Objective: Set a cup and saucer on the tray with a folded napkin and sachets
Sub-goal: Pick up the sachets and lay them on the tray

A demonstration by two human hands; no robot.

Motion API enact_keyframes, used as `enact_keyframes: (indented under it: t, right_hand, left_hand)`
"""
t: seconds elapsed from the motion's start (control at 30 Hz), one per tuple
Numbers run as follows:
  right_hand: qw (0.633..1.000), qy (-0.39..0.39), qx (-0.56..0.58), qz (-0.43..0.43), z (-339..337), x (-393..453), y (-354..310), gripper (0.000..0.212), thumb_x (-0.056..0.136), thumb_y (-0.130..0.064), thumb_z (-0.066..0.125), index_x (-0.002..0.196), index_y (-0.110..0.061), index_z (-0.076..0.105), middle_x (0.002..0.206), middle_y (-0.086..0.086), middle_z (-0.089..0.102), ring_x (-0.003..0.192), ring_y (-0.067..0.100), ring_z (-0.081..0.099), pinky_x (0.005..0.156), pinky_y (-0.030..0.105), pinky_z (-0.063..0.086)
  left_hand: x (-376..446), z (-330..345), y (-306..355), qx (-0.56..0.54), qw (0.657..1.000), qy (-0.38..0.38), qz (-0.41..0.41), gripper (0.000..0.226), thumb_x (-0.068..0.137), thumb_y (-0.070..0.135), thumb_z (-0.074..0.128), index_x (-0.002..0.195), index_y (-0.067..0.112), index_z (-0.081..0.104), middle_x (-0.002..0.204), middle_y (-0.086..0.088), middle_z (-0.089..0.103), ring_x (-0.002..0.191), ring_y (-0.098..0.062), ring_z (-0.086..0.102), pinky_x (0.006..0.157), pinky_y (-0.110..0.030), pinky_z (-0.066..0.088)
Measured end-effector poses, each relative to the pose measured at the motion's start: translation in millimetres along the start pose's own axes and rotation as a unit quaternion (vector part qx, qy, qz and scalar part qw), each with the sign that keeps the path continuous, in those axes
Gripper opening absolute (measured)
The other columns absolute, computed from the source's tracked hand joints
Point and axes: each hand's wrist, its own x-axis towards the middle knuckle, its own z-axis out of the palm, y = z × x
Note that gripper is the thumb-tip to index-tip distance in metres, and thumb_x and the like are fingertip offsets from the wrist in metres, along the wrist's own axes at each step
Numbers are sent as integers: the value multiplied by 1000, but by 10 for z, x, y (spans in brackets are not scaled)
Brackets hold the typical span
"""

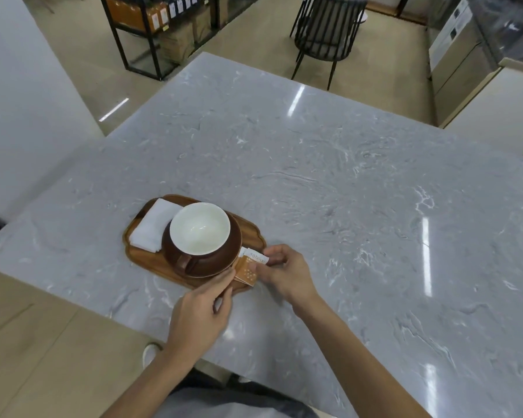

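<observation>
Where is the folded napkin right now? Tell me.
In the head view, the folded napkin lies at the left end of the wooden tray, beside the cup and saucer.

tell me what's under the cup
A brown saucer sits under the cup, and the saucer rests on the wooden tray. The saucer's middle and the tray beneath it are covered, so nothing else can be seen there.
</observation>
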Motion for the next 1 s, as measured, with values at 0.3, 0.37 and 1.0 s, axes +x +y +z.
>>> enact_keyframes:
  t: [0.3, 0.37, 1.0]
  right_hand:
    - [997, 1, -19, -76, -62, -88, 149, 26, 82, -32, 81, 104, -30, 67, 83, -3, 76, 69, 12, 74, 70, 34, 62]
    - [996, -5, -7, -91, -58, -111, 166, 21, 86, -27, 79, 102, -34, 67, 77, -5, 75, 63, 13, 72, 66, 36, 63]
    - [972, 73, -138, -176, -47, -278, 39, 34, 93, -28, 70, 125, -25, 60, 84, -11, 69, 70, -4, 66, 74, 25, 57]
  left_hand:
    - [-15, 11, -66, -15, 1000, -9, -4, 42, 87, 8, 73, 128, 15, 69, 120, 2, 74, 87, -16, 75, 76, -17, 57]
    - [9, 11, -71, -23, 1000, -7, -7, 40, 87, 8, 72, 127, 14, 69, 115, 2, 76, 84, -14, 74, 75, -14, 54]
    - [112, -294, 23, -93, 991, -10, 101, 32, 95, 14, 64, 127, 19, 70, 128, 12, 67, 105, 3, 66, 80, -16, 58]
